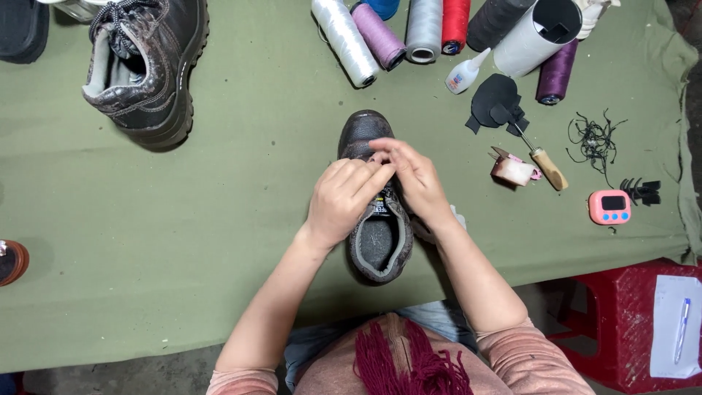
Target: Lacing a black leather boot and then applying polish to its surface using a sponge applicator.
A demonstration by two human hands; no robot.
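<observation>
A worn dark leather shoe (365, 132) lies toe-away on the green cloth (241, 190) in front of me. Both hands work over its lacing area. My left hand (342, 199) rests on the tongue with fingers bent, pinching at the shoe's upper. My right hand (413, 175) meets it from the right, fingertips closed on something small near the eyelets; what it pinches is hidden. The shoe's grey padded opening (379, 241) faces me, below my wrists.
A second, matching shoe (142, 69) lies at the back left. Several thread spools (409, 29), a glue bottle (462, 73), black scraps (496, 102), a wooden-handled awl (545, 164), a pink timer (609, 207) and a red stool (629, 322) sit at the right.
</observation>
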